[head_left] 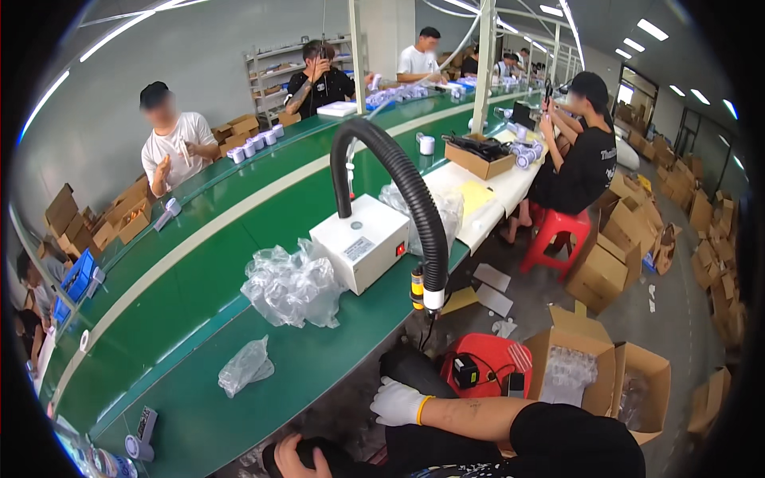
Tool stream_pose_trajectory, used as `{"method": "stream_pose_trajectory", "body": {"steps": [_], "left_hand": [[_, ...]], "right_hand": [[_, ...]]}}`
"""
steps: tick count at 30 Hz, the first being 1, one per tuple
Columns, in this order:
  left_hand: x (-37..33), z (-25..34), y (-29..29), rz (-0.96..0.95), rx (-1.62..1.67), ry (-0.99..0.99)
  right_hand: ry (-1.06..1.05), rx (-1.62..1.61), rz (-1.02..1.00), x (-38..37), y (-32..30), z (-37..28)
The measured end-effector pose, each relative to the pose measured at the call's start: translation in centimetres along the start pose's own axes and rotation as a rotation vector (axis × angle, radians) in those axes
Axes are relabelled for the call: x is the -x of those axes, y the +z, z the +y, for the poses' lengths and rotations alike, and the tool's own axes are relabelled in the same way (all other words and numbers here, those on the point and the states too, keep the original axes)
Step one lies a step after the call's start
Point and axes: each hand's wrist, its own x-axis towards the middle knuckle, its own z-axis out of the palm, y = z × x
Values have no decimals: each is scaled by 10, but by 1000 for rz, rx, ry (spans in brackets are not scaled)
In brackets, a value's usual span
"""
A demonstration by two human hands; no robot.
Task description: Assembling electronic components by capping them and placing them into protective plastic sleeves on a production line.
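Observation:
My left hand [300, 460], bare, rests on my dark-clothed knee at the lower edge, its fingers loosely apart and holding nothing visible. My right hand [398, 402] wears a white glove with a yellow cuff and lies over my other leg; nothing shows in it. In front of me on the green work surface [319, 362] lies a small clear plastic bag [245, 366]. Behind it, a heap of clear bags [293, 283] leans by a white box-shaped machine [360, 243] with a red switch. A black corrugated hose [398, 163] arches from that machine toward me.
A pale purple round-headed device [139, 446] lies at the near left. On my right are a red stool [486, 354] bearing a black adapter [464, 371] and open cartons [647, 382] with clear plastic. Another person [586, 151] sits at the right; several people work across the green conveyor [263, 223].

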Motion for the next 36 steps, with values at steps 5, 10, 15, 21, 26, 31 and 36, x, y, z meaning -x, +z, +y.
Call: {"method": "stream_pose_trajectory", "body": {"steps": [5,10,15,21,26,31,36], "left_hand": [[162,-98,9,-174,-702,-659],[101,-136,12,-545,-555,-1194],[123,-180,-2,-630,-424,-607],[-27,-27,-32,-212,218,-655],[-108,-64,-28,303,-77,-263],[-120,-74,-18,-37,-114,-274],[-87,9,-21,-239,41,-303]], "right_hand": [[-81,-40,-166,-16,-5,-26],[-145,-78,-123,-28,0,-17],[-155,-265,-128,-36,-2,-23],[-73,-309,-44,-24,1,-2],[-37,-308,2,-5,-1,6],[44,-469,47,19,-10,6],[-3,-1550,459,23,-9,-10]]}}
